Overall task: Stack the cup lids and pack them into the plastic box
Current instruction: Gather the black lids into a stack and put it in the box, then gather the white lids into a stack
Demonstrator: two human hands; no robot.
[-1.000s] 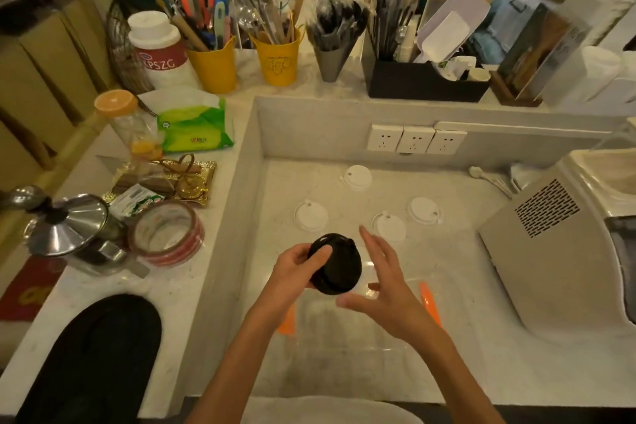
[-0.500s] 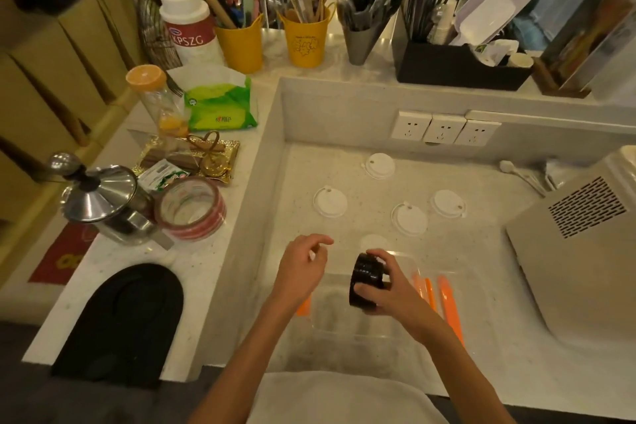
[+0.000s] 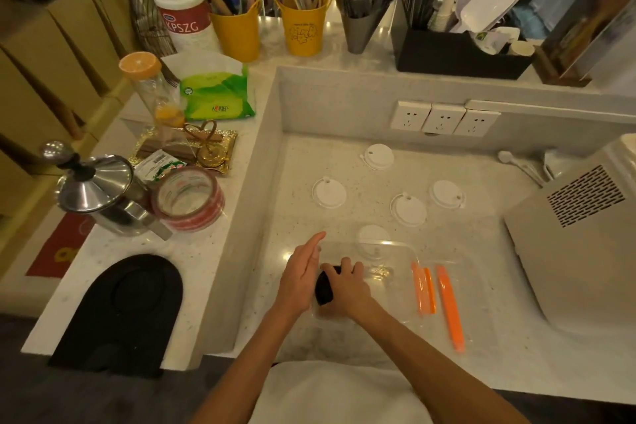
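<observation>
Black lids [image 3: 323, 287], a short stack of them turned on edge, sit in my right hand [image 3: 344, 289], fingers curled over the top and closed on the stack. I am pressing it down into the near left corner of the clear plastic box [image 3: 406, 251], so its round faces look left and right and its axis runs across the box. I cannot count how many black lids make up the stack. My left hand [image 3: 301, 274] is flat and open, holding nothing, palm set against the left side of the stack and the box wall.

What the next move turns on, as I judge it: the loose white lids all lie flat on the table [image 3: 499, 372] beyond my hands, away from me and mostly to the right, so the right hand is the nearer one once it lets go. I count five: one [image 3: 373, 236] just past the box's far edge, one [image 3: 329, 192] ahead of my left fingertips, two [image 3: 408, 210] [image 3: 446, 194] further right, and one [image 3: 379, 156] farthest out, near the wall sockets [image 3: 444, 119].

Orange clips [image 3: 447, 306] lie right of my right hand; three strips show, two close together and one apart.
</observation>
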